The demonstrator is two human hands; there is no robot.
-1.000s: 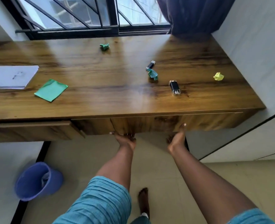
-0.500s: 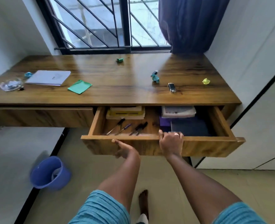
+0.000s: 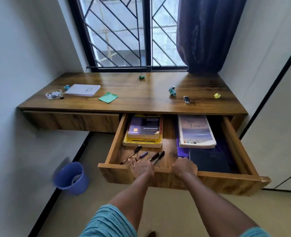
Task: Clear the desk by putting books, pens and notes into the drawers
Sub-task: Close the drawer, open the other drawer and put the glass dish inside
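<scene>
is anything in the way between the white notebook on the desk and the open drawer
Nothing visible blocks it. The white notebook lies on the desk, and the drawer is pulled out with its top open. Inside, book stacks fill much of the space, so it would likely have to go on top of one.

Arms: both forearms are bare from elbow to wrist.
Hands: left hand (image 3: pixel 142 169) and right hand (image 3: pixel 185 168) are bare and ungloved.
Clothing: teal cloth (image 3: pixel 107 221) with fine ribbed lines sits at the lower left.
More clothing: a second teal patch (image 3: pixel 254 232) of the same weave shows at the lower right corner.
</scene>
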